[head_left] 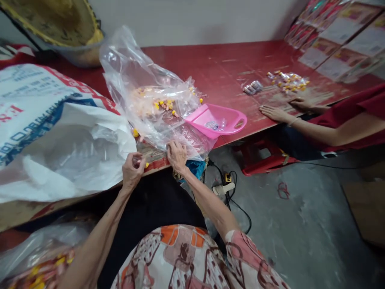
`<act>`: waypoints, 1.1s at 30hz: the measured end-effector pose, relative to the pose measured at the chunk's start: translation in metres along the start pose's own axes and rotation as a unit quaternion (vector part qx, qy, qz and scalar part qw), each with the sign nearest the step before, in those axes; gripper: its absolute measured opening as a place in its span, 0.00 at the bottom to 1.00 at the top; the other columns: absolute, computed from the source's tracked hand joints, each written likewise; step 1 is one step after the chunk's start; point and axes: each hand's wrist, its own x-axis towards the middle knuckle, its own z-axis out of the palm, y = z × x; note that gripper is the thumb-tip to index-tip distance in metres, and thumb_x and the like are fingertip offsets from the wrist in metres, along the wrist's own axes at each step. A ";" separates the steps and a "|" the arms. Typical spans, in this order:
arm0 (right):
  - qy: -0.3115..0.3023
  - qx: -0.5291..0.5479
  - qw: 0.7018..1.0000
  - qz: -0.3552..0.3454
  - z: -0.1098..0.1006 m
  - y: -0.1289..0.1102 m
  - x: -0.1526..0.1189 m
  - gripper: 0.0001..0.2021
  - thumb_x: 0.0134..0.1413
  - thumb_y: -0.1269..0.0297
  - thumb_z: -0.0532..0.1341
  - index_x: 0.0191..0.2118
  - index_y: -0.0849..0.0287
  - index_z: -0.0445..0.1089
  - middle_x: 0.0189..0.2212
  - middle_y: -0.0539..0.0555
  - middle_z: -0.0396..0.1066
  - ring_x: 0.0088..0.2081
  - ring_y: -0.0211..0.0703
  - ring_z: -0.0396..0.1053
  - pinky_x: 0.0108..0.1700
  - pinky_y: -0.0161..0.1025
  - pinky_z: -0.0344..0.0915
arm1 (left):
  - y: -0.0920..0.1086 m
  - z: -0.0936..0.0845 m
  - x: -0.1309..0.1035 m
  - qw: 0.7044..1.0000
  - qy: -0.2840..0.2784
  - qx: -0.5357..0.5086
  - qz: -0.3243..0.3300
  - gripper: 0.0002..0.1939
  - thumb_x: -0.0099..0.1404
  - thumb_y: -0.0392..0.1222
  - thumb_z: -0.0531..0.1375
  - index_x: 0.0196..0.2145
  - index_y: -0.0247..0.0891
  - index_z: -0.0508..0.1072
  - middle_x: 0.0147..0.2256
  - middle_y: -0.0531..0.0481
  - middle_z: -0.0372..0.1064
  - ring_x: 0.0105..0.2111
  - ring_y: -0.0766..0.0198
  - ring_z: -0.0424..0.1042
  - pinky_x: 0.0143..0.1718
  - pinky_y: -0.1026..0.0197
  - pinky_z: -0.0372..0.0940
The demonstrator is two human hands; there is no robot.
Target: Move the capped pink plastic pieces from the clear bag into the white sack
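My left hand (pixel 133 170) is at the table's front edge, beside the open mouth of a white woven sack (pixel 75 148). Its fingers are curled together around something small and clear that I cannot make out. My right hand (pixel 177 155) rests with curled fingers on the near edge of a clear plastic bag (pixel 144 80); whether it pinches the plastic is unclear. Small yellow-and-pink pieces (pixel 165 105) lie in and on the bag. A pink scoop (pixel 222 119) with small clear packets in it sits right of the bag.
On the red table (pixel 192 60), small packets (pixel 288 81) lie near another person's hands (pixel 275 113). Boxes (pixel 339 36) stand at the back right. A basin (pixel 81 54) is at the back left. Below the table are a red stool (pixel 258 158), cables and a bag of pieces (pixel 39 269).
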 end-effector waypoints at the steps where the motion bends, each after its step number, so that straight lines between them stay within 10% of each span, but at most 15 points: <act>1: 0.001 0.000 1.000 -0.005 0.000 0.000 0.000 0.09 0.73 0.71 0.53 0.48 0.55 0.70 0.47 0.56 0.76 0.51 0.48 0.70 0.53 0.44 0.59 | 0.000 -0.001 0.000 1.000 0.005 0.000 -0.005 0.15 0.59 0.54 0.62 0.37 0.42 0.71 0.29 0.53 0.69 0.26 0.63 0.69 0.31 0.61 0.68; 16: 0.044 0.031 0.998 -0.024 0.005 0.000 0.000 0.07 0.73 0.68 0.56 0.45 0.59 0.71 0.44 0.56 0.73 0.43 0.48 0.65 0.47 0.46 0.58 | 0.004 0.008 0.002 0.992 0.010 0.123 0.022 0.18 0.63 0.54 0.63 0.43 0.39 0.71 0.33 0.52 0.72 0.29 0.64 0.71 0.34 0.61 0.69; 21: 0.047 0.071 0.996 -0.026 0.005 0.002 -0.004 0.07 0.72 0.68 0.56 0.46 0.58 0.72 0.44 0.57 0.73 0.43 0.49 0.64 0.47 0.47 0.59 | 0.003 0.029 0.013 0.972 0.009 0.206 0.111 0.11 0.68 0.47 0.59 0.45 0.39 0.71 0.32 0.53 0.71 0.24 0.67 0.67 0.29 0.63 0.65; 27: 0.061 0.089 0.993 -0.041 0.007 0.004 -0.010 0.09 0.72 0.71 0.55 0.49 0.60 0.73 0.48 0.59 0.76 0.44 0.48 0.67 0.48 0.46 0.59 | 0.006 0.040 0.020 0.909 -0.128 0.212 0.334 0.09 0.74 0.35 0.55 0.46 0.40 0.75 0.39 0.46 0.78 0.40 0.60 0.78 0.44 0.59 0.70; 33: 0.094 0.080 0.992 -0.040 0.011 0.004 -0.012 0.12 0.72 0.72 0.54 0.51 0.59 0.74 0.49 0.59 0.78 0.46 0.48 0.70 0.50 0.46 0.60 | 0.009 0.037 0.020 0.934 -0.013 0.220 0.283 0.08 0.76 0.39 0.56 0.45 0.39 0.75 0.34 0.49 0.77 0.30 0.63 0.74 0.37 0.60 0.67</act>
